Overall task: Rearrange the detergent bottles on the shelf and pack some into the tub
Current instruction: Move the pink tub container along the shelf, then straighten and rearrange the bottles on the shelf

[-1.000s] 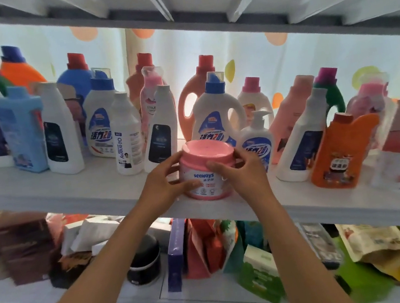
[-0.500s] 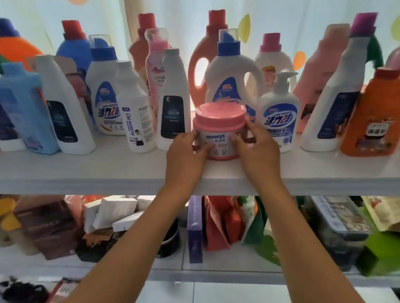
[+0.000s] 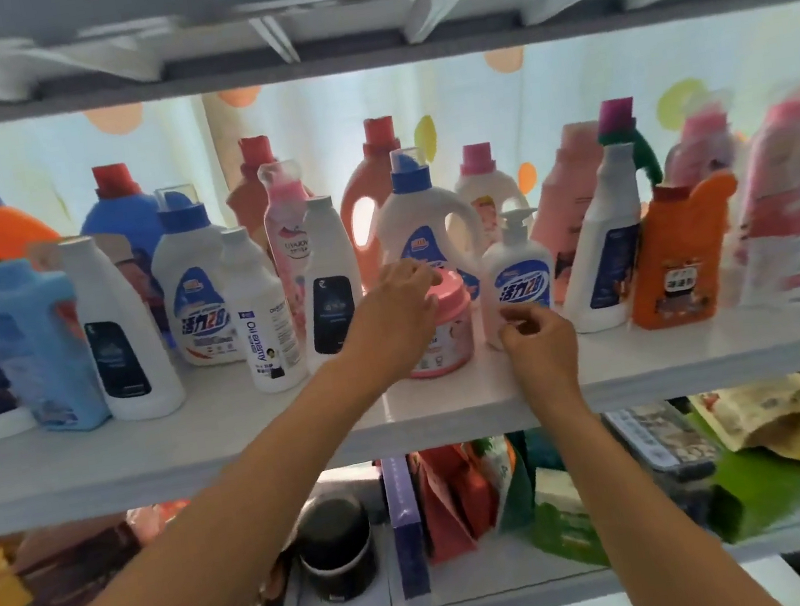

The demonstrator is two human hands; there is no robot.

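The short round pink-lidded plastic jar (image 3: 443,327) stands upright on the white shelf board (image 3: 655,358), in the front row between a slim white bottle with a dark label (image 3: 330,282) and a white pump bottle with a blue label (image 3: 518,274), with a white handled jug with a blue cap (image 3: 420,227) close behind it. The left hand (image 3: 392,319) lies against the jar's left side, fingers reaching over the lid's edge in a loose curl that touches without plainly clasping it; the right hand (image 3: 541,339) hangs just in front of the pump bottle's base, fingers curled in and holding nothing, so that grip reads as closed and empty. The step in hand looks like settling the jar into its slot. To do it well, a light steadying push from the left hand, low on the wall instead of at the lid, would keep it from tipping into the jug behind. Room is tight to either side, since the neighbouring bottles stand just beside the jar and are tall and narrow, easy to topple. Open room lies in front: a bare strip of shelf runs to the front edge, so hands are best drawn straight back toward the person. The shelf overhead leaves clearance above the bottle caps. No tub shows in this view.
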